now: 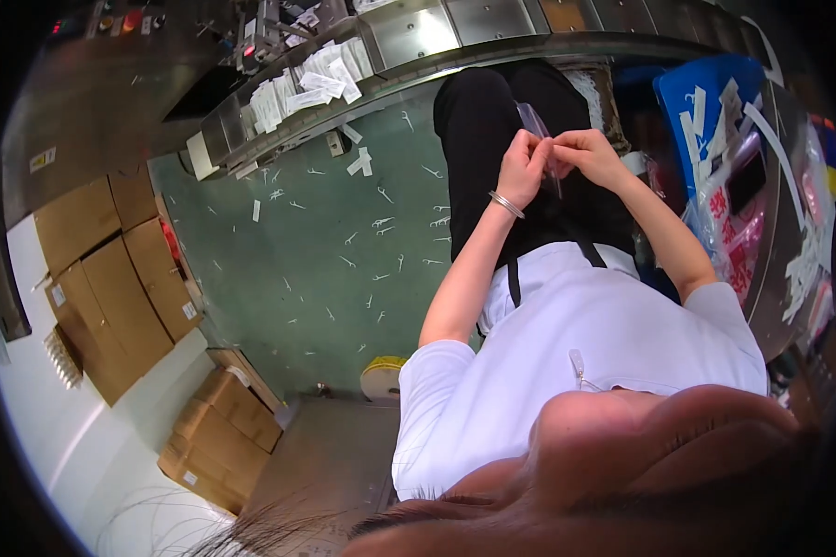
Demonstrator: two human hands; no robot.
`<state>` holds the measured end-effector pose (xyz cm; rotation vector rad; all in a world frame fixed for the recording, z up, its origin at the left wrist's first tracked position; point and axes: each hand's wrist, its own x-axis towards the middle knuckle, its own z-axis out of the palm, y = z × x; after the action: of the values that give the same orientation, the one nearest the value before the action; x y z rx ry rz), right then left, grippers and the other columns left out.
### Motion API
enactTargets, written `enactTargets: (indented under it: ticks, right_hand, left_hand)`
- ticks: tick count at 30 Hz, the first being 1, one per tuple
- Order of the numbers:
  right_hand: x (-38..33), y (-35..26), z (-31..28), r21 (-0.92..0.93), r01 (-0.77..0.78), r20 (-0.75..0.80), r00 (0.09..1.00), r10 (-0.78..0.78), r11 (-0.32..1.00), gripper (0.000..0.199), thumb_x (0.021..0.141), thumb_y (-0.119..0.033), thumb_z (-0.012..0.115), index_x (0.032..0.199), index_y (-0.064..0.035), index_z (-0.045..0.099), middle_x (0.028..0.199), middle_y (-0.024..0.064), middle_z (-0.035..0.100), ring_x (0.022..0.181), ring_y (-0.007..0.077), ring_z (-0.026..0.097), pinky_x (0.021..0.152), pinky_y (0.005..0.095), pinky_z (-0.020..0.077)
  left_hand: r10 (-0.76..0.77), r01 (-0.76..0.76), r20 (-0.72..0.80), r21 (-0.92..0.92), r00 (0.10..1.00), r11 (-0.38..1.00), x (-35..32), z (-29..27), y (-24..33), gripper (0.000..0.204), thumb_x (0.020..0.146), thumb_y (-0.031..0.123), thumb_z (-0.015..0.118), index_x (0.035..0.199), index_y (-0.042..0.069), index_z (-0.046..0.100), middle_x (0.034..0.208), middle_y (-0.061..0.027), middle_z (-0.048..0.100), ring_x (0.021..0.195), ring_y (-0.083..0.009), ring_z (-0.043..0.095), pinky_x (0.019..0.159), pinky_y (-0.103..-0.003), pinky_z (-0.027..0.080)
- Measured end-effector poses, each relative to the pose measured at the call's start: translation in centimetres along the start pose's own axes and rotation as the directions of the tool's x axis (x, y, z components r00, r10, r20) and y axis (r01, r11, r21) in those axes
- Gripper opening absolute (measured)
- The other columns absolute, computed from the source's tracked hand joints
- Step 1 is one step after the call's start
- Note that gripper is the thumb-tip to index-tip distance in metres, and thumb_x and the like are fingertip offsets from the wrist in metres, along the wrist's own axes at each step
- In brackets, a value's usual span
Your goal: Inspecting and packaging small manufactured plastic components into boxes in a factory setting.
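In the head view, your left hand (527, 165) and right hand (590, 158) meet over your lap (478, 130), fingertips pinching a clear plastic bag (530, 118) near the bench (409, 35) edge. You seem to be adjusting it; that calls for a light, even grip. White packets (318, 85) crowd the bench's left end; a blue bin (669, 97) limits room beyond your right forearm; white picks (385, 195) litter the floor (325, 241).
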<state>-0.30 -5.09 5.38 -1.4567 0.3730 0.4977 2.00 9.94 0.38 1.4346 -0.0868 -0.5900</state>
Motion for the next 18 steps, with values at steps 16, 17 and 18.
enactTargets:
  ticks: [16, 17, 18]
  right_hand:
    - [2.6, -0.1, -2.7, -0.568, 0.049, -0.471, 0.8, -0.373, 0.822, 0.012, 0.076, -0.01, 0.061, 0.077, 0.0008, 0.057, 0.069, 0.0121, 0.057, 0.059, 0.0284, 0.055, 0.054, 0.0339, 0.0445]
    - [2.6, -0.3, -2.8, -0.57, 0.046, -0.476, 0.795, -0.376, 0.82, 0.012, 0.076, -0.01, 0.061, 0.077, 0.0008, 0.057, 0.069, 0.0121, 0.057, 0.059, 0.0284, 0.055, 0.054, 0.0339, 0.0445]
    - [1.5, -1.3, -2.0, -0.655, 0.153, -0.374, 0.785, -0.494, 0.74, 0.013, 0.075, -0.009, 0.062, 0.081, 0.0008, 0.056, 0.074, 0.0125, 0.058, 0.063, 0.0286, 0.056, 0.057, 0.0338, 0.0451]
  left_hand:
    - [0.376, -0.219, -0.164, 0.581, 0.912, 0.784, -1.1, 0.3, 1.4, 0.014, 0.084, 0.007, 0.05, 0.079, 0.0, 0.039, 0.069, -0.0193, 0.051, 0.062, -0.0396, 0.052, 0.053, -0.044, 0.043]
    - [0.373, -0.215, -0.156, 0.593, 0.915, 0.776, -1.5, -0.3, 0.6, 0.015, 0.084, 0.007, 0.051, 0.076, 0.0, 0.04, 0.065, -0.0174, 0.051, 0.058, -0.0358, 0.053, 0.051, -0.042, 0.043]
    - [0.367, -0.203, -0.155, 0.611, 0.917, 0.765, -2.1, -0.8, 0.7, 0.017, 0.084, 0.007, 0.052, 0.073, 0.0, 0.041, 0.061, -0.0154, 0.051, 0.054, -0.0321, 0.054, 0.049, -0.039, 0.043]
